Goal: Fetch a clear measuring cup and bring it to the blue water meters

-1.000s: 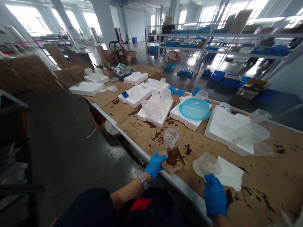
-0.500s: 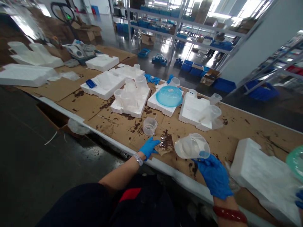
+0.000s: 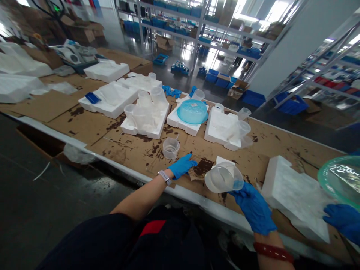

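My right hand (image 3: 254, 206), in a blue glove, holds a clear plastic measuring cup (image 3: 223, 178) tilted on its side, mouth toward me, just above the cardboard-covered bench (image 3: 281, 144). My left hand (image 3: 182, 165), also gloved, rests flat with fingers apart on a stained scrap of cardboard (image 3: 201, 168). A small clear cup (image 3: 170, 148) stands upright just beyond the left hand. A white sheet (image 3: 223, 160) shows behind the held cup.
Foam trays (image 3: 144, 120) with clear cups, a blue dome lid (image 3: 192, 111) and a foam block (image 3: 295, 195) lie on the bench. At far right another person's gloved hand (image 3: 341, 219) holds a green lid (image 3: 341, 180). Shelving with blue bins stands behind.
My right hand has lifted the clear cup off the white sheet and tipped it sideways. My view has swung right, bringing in the foam block and another person's hand. The left hand stays on the cardboard.
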`<state>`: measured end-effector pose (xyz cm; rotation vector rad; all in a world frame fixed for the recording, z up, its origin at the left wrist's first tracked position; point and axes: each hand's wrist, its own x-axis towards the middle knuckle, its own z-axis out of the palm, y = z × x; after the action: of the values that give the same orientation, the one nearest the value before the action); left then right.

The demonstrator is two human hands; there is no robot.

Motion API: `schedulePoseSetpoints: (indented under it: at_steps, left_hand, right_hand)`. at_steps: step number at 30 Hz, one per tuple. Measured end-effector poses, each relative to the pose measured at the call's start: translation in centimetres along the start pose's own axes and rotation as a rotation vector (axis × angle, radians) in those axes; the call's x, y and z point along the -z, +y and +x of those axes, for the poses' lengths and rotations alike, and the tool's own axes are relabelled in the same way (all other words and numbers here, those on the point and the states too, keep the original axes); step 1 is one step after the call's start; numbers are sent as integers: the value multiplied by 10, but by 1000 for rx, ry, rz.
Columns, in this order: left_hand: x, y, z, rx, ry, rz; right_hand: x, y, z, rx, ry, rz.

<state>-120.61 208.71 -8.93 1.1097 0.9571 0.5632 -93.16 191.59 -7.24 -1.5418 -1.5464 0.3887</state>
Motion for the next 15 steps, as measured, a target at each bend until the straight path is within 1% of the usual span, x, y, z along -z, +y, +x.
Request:
schedulePoseSetpoints:
  at_steps: [4,8,12,15]
  left_hand:
    - [2,9,-6,-73,33,179]
    - [2,18,-16,-115,0,297]
    - [5,24,-29,-131,-32,363]
    - [8,28,-33,-134,-36,369]
  right_hand:
    - [0,3,4,20,-26,-46]
    - [-4,5,5,35,-65,-102]
    - [-10,11,5,45,-113,-116]
    - [-15,17,4,59,-129,-127]
